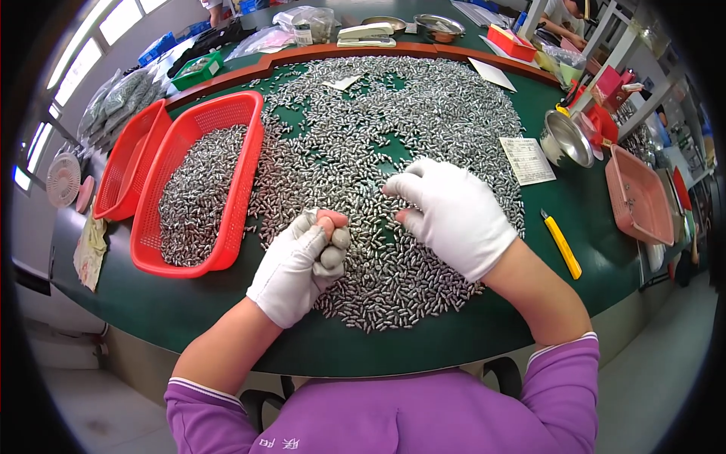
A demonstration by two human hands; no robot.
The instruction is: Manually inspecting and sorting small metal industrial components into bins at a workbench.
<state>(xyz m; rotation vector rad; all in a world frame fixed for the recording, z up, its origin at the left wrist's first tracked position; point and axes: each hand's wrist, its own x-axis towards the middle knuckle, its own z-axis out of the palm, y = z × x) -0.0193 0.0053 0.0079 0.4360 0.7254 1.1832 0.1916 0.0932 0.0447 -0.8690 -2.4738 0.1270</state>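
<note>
My left hand [300, 256], in a white glove with the thumb and index fingertips bare, is closed over the near middle of the heap. Its other glove fingertips are grey with dirt and curl into the palm; whatever it holds is hidden. To its right, my right hand [452, 216], in a similar white glove, hovers at or just above the small silver metal parts [393, 291]. Its bare thumb tip and index tip stand apart, with nothing visible between them. The parts are short, pointed pieces spread thickly over the green table [227, 318].
A red plastic basket [253, 151] of the same parts stands left, with another red basket [113, 216] beside it. At right lie a yellow utility knife [563, 246], a printed sheet [527, 160], a steel bowl [567, 138] and a pink basket [639, 195]. A wooden strip [423, 51] edges the back.
</note>
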